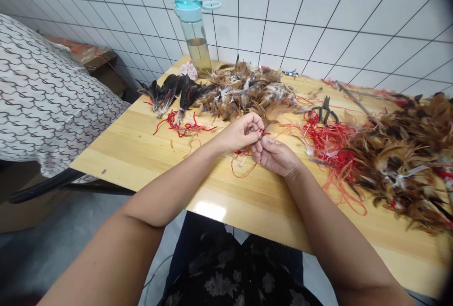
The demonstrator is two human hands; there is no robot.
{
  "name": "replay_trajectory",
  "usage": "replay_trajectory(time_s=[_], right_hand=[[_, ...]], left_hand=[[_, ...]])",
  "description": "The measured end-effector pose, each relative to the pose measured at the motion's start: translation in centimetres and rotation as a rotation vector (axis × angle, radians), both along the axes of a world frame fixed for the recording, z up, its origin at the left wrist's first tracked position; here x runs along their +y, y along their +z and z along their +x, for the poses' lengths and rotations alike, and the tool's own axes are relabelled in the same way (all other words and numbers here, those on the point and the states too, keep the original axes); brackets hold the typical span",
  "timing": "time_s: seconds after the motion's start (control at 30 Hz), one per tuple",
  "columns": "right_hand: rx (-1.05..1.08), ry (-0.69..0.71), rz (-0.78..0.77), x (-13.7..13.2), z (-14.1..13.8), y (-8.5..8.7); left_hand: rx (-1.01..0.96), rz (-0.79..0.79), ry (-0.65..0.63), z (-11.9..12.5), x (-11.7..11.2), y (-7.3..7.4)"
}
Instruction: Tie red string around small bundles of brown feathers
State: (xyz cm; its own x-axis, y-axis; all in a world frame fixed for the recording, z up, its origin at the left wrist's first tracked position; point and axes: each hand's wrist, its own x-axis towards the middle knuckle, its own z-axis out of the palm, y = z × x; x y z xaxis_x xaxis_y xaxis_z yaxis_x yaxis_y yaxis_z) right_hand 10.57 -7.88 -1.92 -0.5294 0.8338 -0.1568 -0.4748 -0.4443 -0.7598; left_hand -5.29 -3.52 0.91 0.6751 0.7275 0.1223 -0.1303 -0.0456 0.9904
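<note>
My left hand [244, 132] and my right hand [276, 155] meet over the middle of the wooden table, both closed in a pinch. Between the fingertips shows a short piece of red string [265, 133]. Wispy brown feathers [274, 113] stick out just behind the fingers; whether they are held or lie on the table I cannot tell. A thin loop of pale red thread [244, 175] lies under the hands. Behind them spreads a heap of brown feathers [244, 91]. Cut red strings [182, 127] lie left of my left hand.
Dark feather bunches [184, 91] and a water bottle [198, 44] stand at the back left. To the right are scissors [324, 111], a tangle of red string [331, 138] and a large brown feather pile [399, 155]. A tiled wall [276, 9] bounds the table [141, 155] behind.
</note>
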Motion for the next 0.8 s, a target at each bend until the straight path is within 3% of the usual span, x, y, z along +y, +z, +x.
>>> replay_trajectory(time_s=[0.5,0.63,0.8], right_hand=[[0.075,-0.009,-0.168,0.07,-0.20,0.52],[0.037,-0.041,-0.197,0.11,-0.36,0.51],[0.018,-0.065,-0.211,0.11,-0.49,0.64]], left_hand=[[-0.068,-0.199,-0.003,-0.29,0.37,-0.49],[-0.009,-0.160,0.062,0.07,0.09,-0.23],[0.095,0.014,0.189,0.21,0.20,-0.32]])
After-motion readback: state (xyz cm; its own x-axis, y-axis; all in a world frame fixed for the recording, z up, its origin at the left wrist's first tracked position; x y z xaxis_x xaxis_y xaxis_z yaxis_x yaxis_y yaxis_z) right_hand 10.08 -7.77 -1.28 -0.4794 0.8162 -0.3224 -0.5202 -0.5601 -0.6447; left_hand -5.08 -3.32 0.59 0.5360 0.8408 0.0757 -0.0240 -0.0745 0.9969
